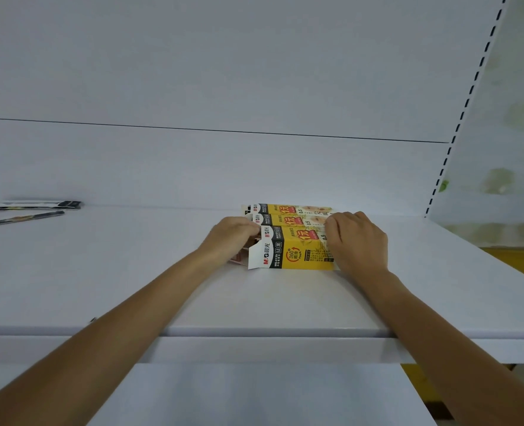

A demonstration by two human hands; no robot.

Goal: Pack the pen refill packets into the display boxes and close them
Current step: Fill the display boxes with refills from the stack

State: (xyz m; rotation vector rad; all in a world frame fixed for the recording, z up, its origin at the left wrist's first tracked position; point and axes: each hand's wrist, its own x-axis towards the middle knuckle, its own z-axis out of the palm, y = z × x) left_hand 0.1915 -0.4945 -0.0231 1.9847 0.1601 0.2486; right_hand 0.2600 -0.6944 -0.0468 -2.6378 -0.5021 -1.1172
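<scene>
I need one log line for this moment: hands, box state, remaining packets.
left hand: at open end of nearest box | right hand: grips its other end | flap: open | loose packets: far left

Left hand (233, 233) and right hand (359, 241) at opposite ends of nearest display box (297, 253), white shelf (254, 302)

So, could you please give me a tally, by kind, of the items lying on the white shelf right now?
Yellow display boxes: 3
Loose refill packets: 2
Total: 5
</scene>
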